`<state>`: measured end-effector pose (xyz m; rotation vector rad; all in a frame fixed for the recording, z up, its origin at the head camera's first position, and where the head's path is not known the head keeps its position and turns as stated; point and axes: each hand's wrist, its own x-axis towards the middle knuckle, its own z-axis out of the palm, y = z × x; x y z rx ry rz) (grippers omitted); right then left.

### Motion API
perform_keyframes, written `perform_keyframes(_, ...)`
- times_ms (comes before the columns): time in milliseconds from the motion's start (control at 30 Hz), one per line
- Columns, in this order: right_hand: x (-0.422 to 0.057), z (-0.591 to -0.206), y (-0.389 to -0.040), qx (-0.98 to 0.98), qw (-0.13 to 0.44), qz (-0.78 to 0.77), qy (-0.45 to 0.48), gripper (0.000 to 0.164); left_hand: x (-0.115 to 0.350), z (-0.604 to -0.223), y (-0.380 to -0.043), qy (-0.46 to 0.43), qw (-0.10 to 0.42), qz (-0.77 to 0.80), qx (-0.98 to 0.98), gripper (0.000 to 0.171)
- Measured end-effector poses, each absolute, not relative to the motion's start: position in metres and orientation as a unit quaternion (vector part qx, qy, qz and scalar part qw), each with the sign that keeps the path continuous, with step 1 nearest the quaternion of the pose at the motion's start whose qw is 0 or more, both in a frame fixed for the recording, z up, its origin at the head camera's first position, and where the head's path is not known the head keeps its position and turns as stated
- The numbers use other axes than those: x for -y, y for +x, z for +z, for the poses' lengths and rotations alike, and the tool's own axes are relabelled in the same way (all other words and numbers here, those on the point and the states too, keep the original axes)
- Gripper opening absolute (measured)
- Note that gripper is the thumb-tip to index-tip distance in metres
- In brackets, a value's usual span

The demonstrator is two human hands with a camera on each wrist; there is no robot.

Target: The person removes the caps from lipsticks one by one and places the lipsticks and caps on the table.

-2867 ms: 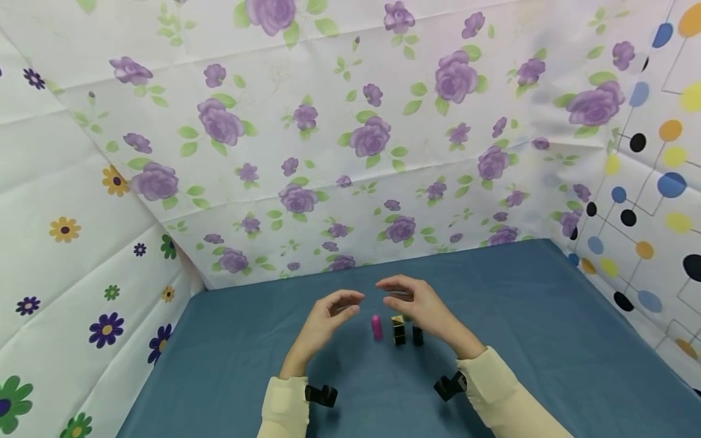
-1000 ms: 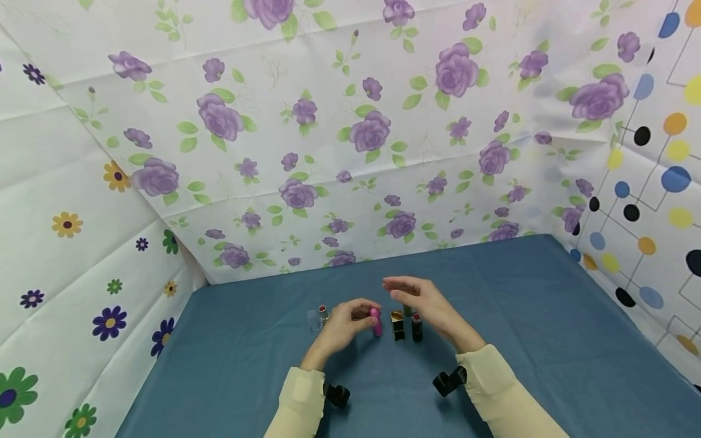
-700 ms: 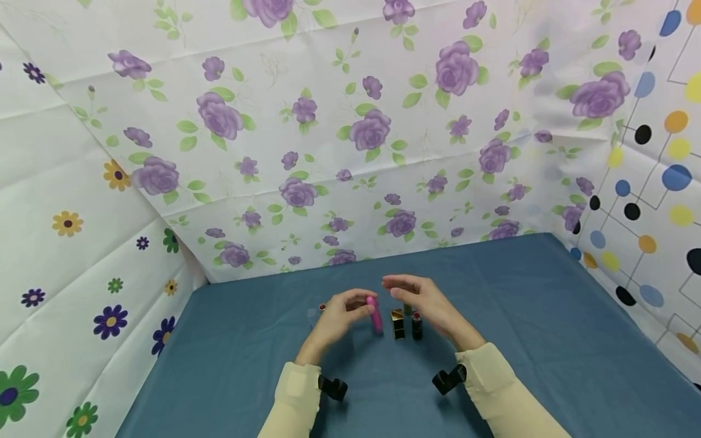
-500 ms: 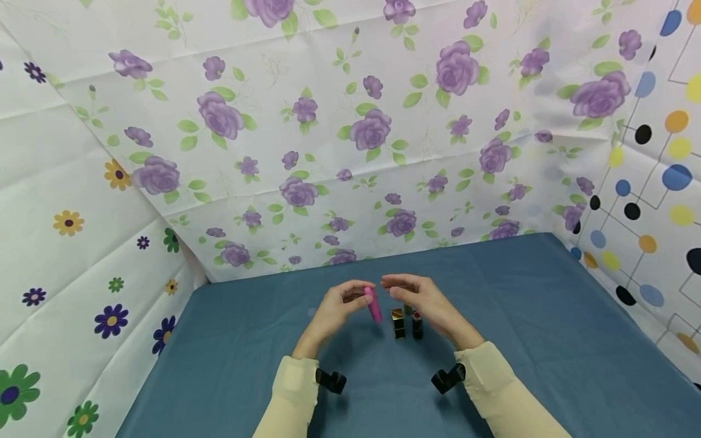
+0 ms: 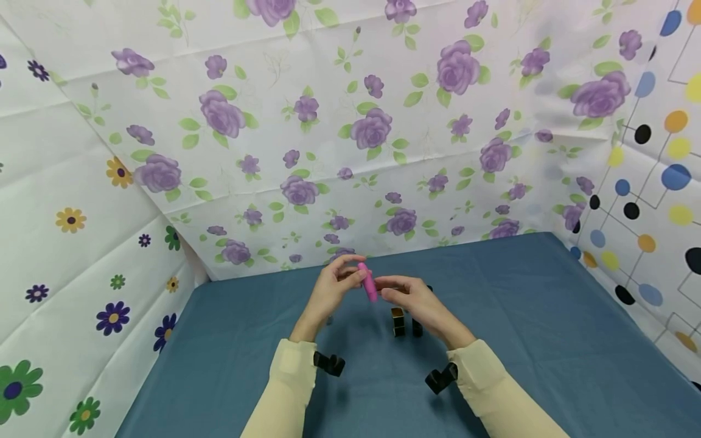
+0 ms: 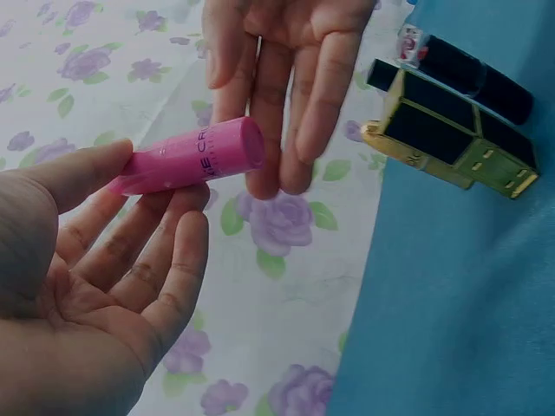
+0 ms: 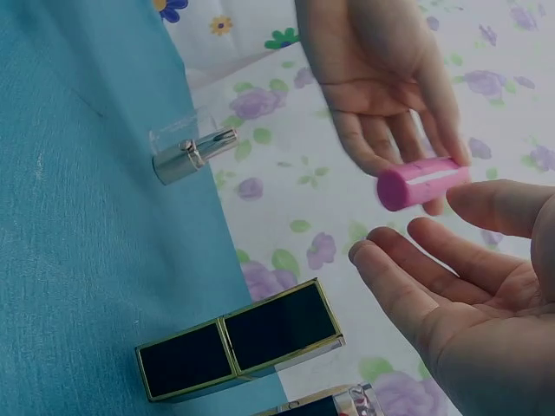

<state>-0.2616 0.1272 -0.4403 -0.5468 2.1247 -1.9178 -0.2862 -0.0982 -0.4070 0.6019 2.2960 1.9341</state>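
My left hand [image 5: 324, 295] pinches a pink lipstick tube [image 5: 368, 282] between thumb and fingers, raised above the table. In the left wrist view dark lettering shows along the lipstick tube [image 6: 191, 156]. Just to the right, my right hand [image 5: 418, 301] has its fingers extended and relaxed, close to the tube's lower end. Whether it touches the tube I cannot tell. Below the hands a black and gold lipstick case [image 5: 398, 322] stands on the table. Beside it is a black lipstick [image 5: 417, 328], partly hidden by the right hand; the left wrist view shows its clear top.
A silver lipstick [image 7: 178, 163] stands by a clear cap [image 7: 182, 128] on the left side, mostly behind my left hand in the head view. A gold-tipped lipstick [image 6: 416, 156] lies behind the black case. Blue cloth [image 5: 230, 353] covers the table; floral sheets [image 5: 328, 152] hang around it.
My left hand took hold of the standing pink lipstick tube and lifted it up off the table. My right hand has shifted slightly left towards the tube.
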Motion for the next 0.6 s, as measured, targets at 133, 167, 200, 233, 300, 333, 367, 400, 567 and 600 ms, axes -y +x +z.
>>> perform_keyframes(133,-0.125,-0.438,-0.263,-0.726,0.115,-0.653,-0.184,0.048,0.097,-0.399,-0.29,0.206,0.032,0.63,-0.748,0.031)
perform_keyframes(167,-0.124,-0.437,-0.263,-0.724,0.117,-0.655,-0.183,0.049,0.096,-0.396,-0.29,0.207,0.031,0.628,-0.75,0.031)
perform_keyframes(200,-0.124,-0.436,-0.264,-0.72,0.119,-0.658,-0.183,0.049,0.096,-0.394,-0.29,0.21,0.03,0.626,-0.751,0.031)
perform_keyframes(233,-0.123,-0.435,-0.265,-0.717,0.121,-0.663,-0.181,0.05,0.095,-0.392,-0.291,0.21,0.03,0.625,-0.751,0.03)
perform_keyframes(300,-0.122,-0.432,-0.266,-0.705,0.125,-0.676,-0.177,0.05,0.094,-0.389,-0.293,0.212,0.03,0.621,-0.754,0.03)
perform_keyframes(333,-0.122,-0.431,-0.267,-0.699,0.126,-0.682,-0.175,0.05,0.094,-0.388,-0.293,0.213,0.03,0.618,-0.756,0.03)
perform_keyframes(367,-0.121,-0.43,-0.268,-0.694,0.127,-0.687,-0.173,0.049,0.094,-0.387,-0.294,0.214,0.031,0.617,-0.757,0.03)
perform_keyframes(400,-0.121,-0.429,-0.268,-0.691,0.127,-0.691,-0.171,0.049,0.094,-0.386,-0.295,0.214,0.031,0.614,-0.759,0.031)
perform_keyframes(567,-0.12,-0.428,-0.27,-0.68,0.129,-0.702,-0.168,0.048,0.094,-0.384,-0.297,0.216,0.037,0.606,-0.765,0.034)
perform_keyframes(600,-0.12,-0.428,-0.27,-0.678,0.13,-0.703,-0.17,0.048,0.094,-0.384,-0.297,0.217,0.038,0.606,-0.765,0.035)
